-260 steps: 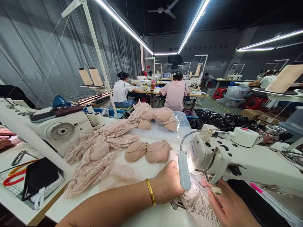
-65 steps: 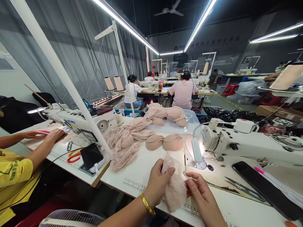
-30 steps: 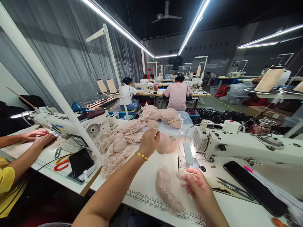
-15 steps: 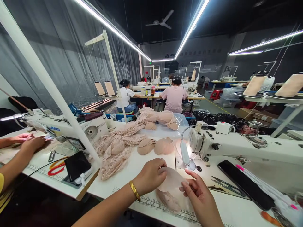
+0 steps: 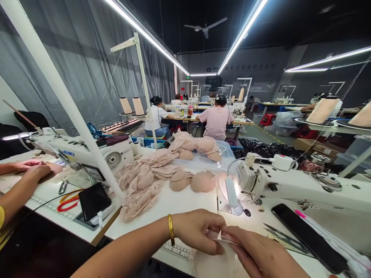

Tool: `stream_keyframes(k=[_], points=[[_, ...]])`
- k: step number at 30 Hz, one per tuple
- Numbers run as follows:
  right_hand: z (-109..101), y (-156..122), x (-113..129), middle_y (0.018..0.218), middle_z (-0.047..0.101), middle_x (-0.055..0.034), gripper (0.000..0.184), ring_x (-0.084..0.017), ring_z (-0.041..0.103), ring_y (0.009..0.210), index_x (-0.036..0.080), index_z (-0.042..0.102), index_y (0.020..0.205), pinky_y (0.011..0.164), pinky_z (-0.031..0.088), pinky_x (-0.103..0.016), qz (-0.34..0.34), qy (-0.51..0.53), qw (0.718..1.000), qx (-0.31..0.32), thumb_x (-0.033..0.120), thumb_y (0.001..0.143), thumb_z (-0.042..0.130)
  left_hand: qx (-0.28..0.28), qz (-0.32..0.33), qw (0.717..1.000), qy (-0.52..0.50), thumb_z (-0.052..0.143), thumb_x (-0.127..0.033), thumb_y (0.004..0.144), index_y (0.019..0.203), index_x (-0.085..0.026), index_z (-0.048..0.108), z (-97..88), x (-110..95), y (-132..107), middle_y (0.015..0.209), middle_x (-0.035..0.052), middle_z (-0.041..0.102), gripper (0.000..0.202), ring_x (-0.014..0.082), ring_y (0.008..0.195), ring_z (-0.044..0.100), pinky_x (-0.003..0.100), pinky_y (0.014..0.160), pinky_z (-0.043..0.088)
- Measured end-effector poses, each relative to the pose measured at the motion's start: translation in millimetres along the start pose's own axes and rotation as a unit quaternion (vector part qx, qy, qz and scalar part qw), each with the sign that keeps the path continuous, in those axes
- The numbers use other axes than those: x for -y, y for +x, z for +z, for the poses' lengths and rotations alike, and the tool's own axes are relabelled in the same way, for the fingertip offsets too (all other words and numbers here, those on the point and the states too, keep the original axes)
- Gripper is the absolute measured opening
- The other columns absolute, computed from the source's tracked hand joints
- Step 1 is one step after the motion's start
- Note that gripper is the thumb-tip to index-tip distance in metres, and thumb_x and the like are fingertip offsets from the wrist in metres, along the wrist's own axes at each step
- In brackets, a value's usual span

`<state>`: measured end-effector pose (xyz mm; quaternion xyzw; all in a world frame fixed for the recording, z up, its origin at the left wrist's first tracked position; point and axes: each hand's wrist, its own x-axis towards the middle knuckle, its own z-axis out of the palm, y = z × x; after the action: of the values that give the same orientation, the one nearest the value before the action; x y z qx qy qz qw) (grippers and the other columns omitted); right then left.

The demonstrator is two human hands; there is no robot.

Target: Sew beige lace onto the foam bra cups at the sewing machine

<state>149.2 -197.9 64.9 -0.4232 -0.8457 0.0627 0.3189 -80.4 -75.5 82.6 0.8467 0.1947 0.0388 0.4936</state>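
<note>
My left hand [image 5: 199,229], with a gold bracelet at the wrist, pinches the upper edge of a pale beige bra cup [image 5: 213,264] near the table's front edge. Against it, my right hand [image 5: 257,249] is closed on the same edge, its fingertips meeting those of the left. The cup hangs below both hands, partly cut off by the bottom of the view. Just beyond lie stacked beige bra cups [image 5: 181,180] and a pile of beige lace fabric [image 5: 142,185]. A small lamp [image 5: 232,193] lights the sewing machine's needle area.
To the right stand a white sewing machine [image 5: 290,179], thread snips [image 5: 285,237] and a black phone [image 5: 308,235]. A clear plastic bin [image 5: 227,156] holds more cups. At the left, a co-worker's hands [image 5: 34,170] work beside another machine [image 5: 75,154], near red-handled scissors [image 5: 68,204].
Both hands have come together at the cup's upper edge and shifted right. The cup sits lower in view. My head view has turned slightly left.
</note>
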Motion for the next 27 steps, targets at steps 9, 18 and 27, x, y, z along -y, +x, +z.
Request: stream_keyframes(k=[9, 18, 27], points=[[41.8, 3.0, -53.9, 0.128, 0.082, -0.0073, 0.045, -0.025, 0.082, 0.095, 0.034, 0.076, 0.134, 0.082, 0.065, -0.039, -0.043, -0.068, 0.987, -0.142, 0.009, 0.101, 0.057, -0.202, 0.199, 0.803, 0.524, 0.052, -0.011, 0.101, 0.09, -0.022, 0.057, -1.2, 22.1, 8.0, 0.08, 0.0016, 0.069, 0.017, 0.0187, 0.071, 0.06, 0.038, 0.078, 0.046], [44.6, -12.7, -107.7, 0.113, 0.081, 0.0025, 0.041, -0.02, 0.077, 0.099, 0.039, 0.076, 0.121, 0.085, 0.063, -0.03, 0.104, 0.029, 0.989, 0.099, 0.027, 0.114, 0.038, -0.091, 0.217, 0.795, 0.559, 0.065, -0.016, 0.098, 0.085, -0.019, 0.06, 20.6, 57.7, 69.1, 0.085, 0.001, 0.069, 0.015, 0.0181, 0.072, 0.059, 0.036, 0.058, 0.039], [38.7, -30.3, -128.9, 0.106, 0.076, -0.0071, 0.046, -0.022, 0.072, 0.091, 0.027, 0.068, 0.133, 0.074, 0.063, -0.031, -0.043, -0.119, 0.992, 0.015, 0.004, 0.099, 0.049, -0.172, 0.208, 0.812, 0.518, 0.068, -0.02, 0.091, 0.078, -0.02, 0.055, 29.4, 84.1, 81.2, 0.082, 0.0031, 0.059, 0.019, 0.0191, 0.073, 0.053, 0.036, 0.057, 0.032]])
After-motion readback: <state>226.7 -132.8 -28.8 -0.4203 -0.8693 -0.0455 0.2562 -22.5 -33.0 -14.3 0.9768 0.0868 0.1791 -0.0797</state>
